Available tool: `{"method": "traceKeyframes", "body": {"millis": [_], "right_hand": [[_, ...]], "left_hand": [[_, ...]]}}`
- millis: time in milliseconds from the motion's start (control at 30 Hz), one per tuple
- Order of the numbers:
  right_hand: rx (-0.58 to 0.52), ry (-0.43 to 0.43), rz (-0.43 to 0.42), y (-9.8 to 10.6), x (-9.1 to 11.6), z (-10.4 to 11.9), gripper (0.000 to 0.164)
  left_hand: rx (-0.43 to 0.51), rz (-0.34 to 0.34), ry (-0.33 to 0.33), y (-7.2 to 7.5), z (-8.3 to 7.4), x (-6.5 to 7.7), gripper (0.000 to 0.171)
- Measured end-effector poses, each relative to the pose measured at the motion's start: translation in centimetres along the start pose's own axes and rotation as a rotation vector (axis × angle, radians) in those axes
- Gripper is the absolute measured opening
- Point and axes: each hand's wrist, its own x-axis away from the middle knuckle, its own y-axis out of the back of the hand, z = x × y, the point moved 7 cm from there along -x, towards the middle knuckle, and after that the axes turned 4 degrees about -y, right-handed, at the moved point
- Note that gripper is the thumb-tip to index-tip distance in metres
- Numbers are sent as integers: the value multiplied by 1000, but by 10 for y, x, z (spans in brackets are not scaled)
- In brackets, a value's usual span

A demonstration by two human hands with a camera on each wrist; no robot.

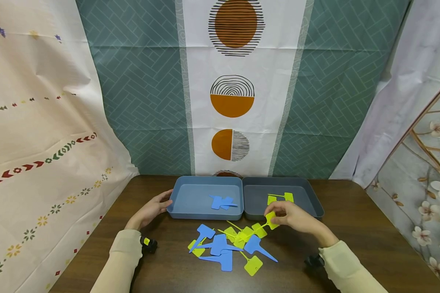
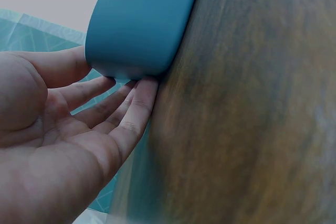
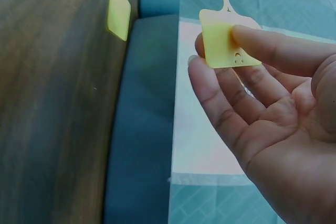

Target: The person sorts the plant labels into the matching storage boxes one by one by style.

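Note:
My right hand (image 1: pixel 291 217) pinches a yellow plant label (image 1: pixel 271 220) by its square head, just in front of the dark grey tray (image 1: pixel 311 199). In the right wrist view the thumb lies on the face of that label (image 3: pixel 226 40), and its thin stem points up. My left hand (image 1: pixel 152 208) touches the left end of the blue tray (image 1: pixel 190 199) with extended fingers (image 2: pixel 139 103). Several blue plant labels (image 1: pixel 220 244) and yellow plant labels (image 1: pixel 254 265) lie in a loose, overlapping pile on the table in front of the trays.
Both trays stand side by side at the back of the brown wooden table (image 1: pixel 176 268). A few blue labels (image 1: pixel 217 202) lie in the blue tray, and yellow labels (image 1: pixel 288 197) lie in the grey one. Patterned cloth (image 1: pixel 146 89) hangs behind the table.

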Motion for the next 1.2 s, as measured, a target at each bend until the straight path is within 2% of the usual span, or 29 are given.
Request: {"method": "traceKeyframes", "body": {"millis": [300, 533, 800, 967, 1100, 1200], "right_hand": [[8, -18, -34, 9, 5, -2, 20], [11, -35, -70, 18, 10, -7, 22], [-33, -55, -150, 34, 11, -9, 22], [-45, -95, -215, 46, 11, -11, 22], [-44, -116, -286, 61, 11, -12, 21], [-48, -127, -304, 70, 11, -14, 22]], "left_hand": [[13, 3, 20, -3, 5, 1, 61], [14, -2, 11, -3, 7, 3, 62], [8, 2, 4, -3, 3, 6, 62], [4, -10, 7, 1, 1, 7, 61], [10, -5, -3, 2, 0, 4, 61], [14, 0, -2, 1, -1, 2, 60]]}}
